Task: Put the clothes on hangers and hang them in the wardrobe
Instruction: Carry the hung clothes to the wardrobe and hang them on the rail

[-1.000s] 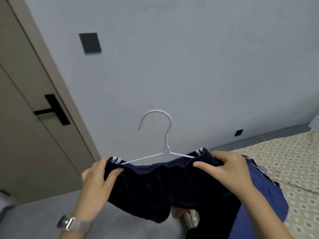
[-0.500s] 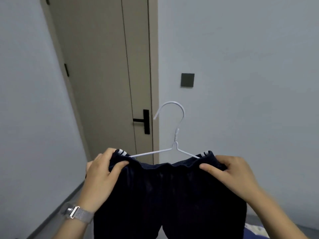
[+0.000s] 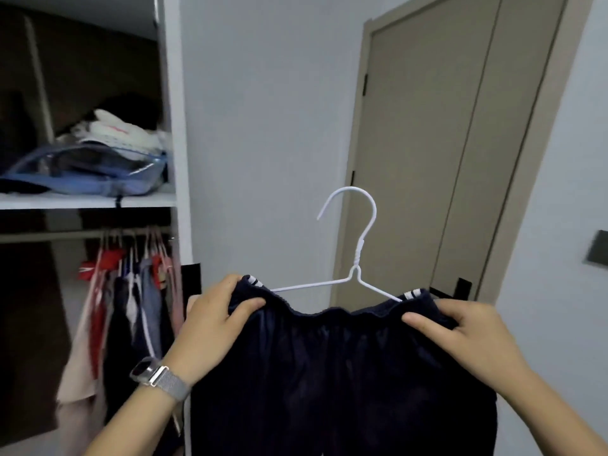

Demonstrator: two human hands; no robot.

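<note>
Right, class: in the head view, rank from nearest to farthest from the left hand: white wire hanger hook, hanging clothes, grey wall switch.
1. Hanging clothes, just left of the left hand.
2. White wire hanger hook, up right.
3. Grey wall switch, far right edge.

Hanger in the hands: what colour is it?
White: a thin wire hanger, seen clearly in the head view against the grey wall and beige door.

I see the wardrobe (image 3: 171, 126) open at left; hung clothes (image 3: 131, 307) crowd the rail's (image 3: 49, 236) right end, its left stretch bare. A loaded shelf (image 3: 85, 200) sits just above.
</note>
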